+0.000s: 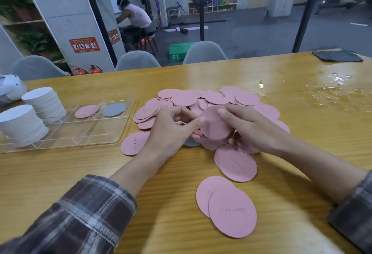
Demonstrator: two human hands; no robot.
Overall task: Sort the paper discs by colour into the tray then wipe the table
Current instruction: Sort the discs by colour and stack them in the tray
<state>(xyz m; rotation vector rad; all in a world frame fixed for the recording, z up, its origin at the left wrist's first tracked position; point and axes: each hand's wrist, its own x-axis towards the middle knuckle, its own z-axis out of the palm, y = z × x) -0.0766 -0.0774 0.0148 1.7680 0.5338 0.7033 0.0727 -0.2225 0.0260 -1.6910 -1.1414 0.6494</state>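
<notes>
A heap of pink paper discs (187, 97) covers the middle of the wooden table. My left hand (171, 130) and my right hand (247, 130) meet over the heap and together pinch a small bunch of pink discs (214, 126) between thumbs and fingers. A grey disc (191, 143) peeks out under my hands. The clear divided tray (84, 132) lies at the left; it holds one pink disc (87, 111), one grey disc (114, 109) and two stacks of white discs (22, 124). More pink discs (231, 211) lie near the front edge.
A grey cloth (338, 56) lies at the table's far right corner. A wet patch (334, 88) spreads over the right side of the table. A white object (10, 87) sits at the far left. Grey chairs (137, 60) stand behind the table.
</notes>
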